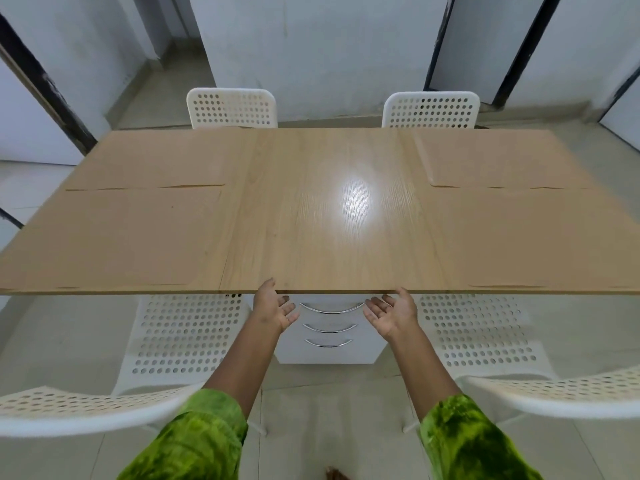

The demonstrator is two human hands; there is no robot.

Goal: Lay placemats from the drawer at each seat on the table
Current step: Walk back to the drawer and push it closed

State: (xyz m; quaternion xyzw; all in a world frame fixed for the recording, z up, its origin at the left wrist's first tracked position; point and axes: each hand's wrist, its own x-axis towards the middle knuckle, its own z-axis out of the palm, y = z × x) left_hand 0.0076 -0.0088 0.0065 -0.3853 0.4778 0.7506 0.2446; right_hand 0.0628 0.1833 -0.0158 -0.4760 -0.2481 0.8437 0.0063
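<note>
With four mats (145, 161) lying at the table (329, 209) corners, both hands hang at its near edge above the drawers (329, 327): left hand (275, 306) and right hand (391, 313) open, palms facing, holding nothing.

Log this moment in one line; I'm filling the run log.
placemats: four laid | drawer unit: shut | left hand, right hand: open, empty
</note>
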